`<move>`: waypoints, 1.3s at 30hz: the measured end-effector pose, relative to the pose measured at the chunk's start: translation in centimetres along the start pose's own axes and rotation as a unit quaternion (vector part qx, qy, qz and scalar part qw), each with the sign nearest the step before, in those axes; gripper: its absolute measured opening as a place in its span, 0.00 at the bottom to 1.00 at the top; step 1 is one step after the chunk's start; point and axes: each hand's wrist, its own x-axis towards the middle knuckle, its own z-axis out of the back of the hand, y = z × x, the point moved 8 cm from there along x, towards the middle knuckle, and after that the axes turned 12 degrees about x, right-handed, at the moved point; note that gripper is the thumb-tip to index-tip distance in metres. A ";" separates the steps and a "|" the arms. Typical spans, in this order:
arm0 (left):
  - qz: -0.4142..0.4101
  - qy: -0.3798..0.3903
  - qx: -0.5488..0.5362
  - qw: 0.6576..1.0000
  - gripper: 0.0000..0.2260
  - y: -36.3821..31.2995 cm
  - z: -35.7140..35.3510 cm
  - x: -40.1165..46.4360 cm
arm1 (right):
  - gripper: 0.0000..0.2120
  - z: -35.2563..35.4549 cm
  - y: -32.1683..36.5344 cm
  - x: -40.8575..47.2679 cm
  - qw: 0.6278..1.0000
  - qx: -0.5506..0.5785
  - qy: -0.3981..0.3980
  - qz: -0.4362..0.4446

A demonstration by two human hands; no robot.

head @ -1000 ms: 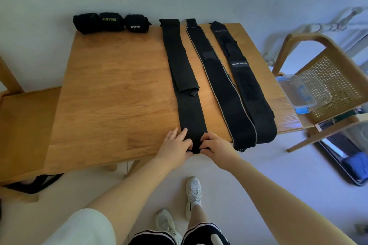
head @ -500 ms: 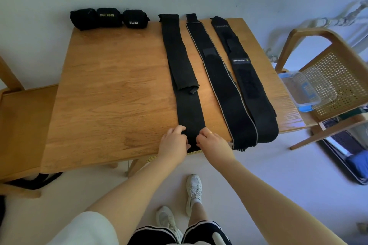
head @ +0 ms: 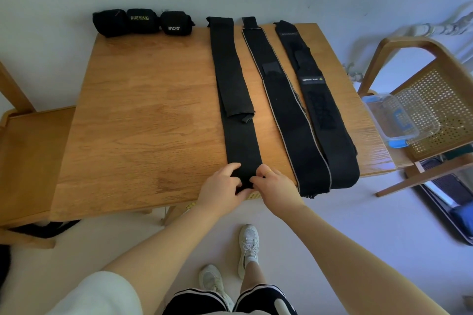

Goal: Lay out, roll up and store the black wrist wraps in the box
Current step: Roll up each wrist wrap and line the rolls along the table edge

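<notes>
Three black wrist wraps lie flat side by side on the wooden table. The left wrap is plain, the middle wrap has pale edging, and the right wrap carries a white label. At the table's near edge my left hand and my right hand pinch the near end of the left wrap, which is curled into a small roll between the fingers. Three rolled black wraps stand in a row at the far left edge. A clear plastic box with blue clips sits on the chair to the right.
A wooden cane chair stands right of the table, with a wall behind everything. A lower wooden seat adjoins the table on the left. My feet in white shoes are on the floor below the table edge.
Both hands have crept forward along the left wrap, and its near end has gone from flat to turned over into a small roll.
</notes>
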 end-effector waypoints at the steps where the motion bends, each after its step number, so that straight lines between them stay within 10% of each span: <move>1: -0.004 0.005 0.000 1.000 0.14 0.0 -0.1 -0.1 | 0.14 -0.1 -0.2 0.3 1.000 -0.002 0.015 -0.007; 39: -0.033 0.012 0.111 0.993 0.14 1.5 2.2 4.9 | 0.16 2.2 -1.1 5.7 0.992 0.027 0.113 0.051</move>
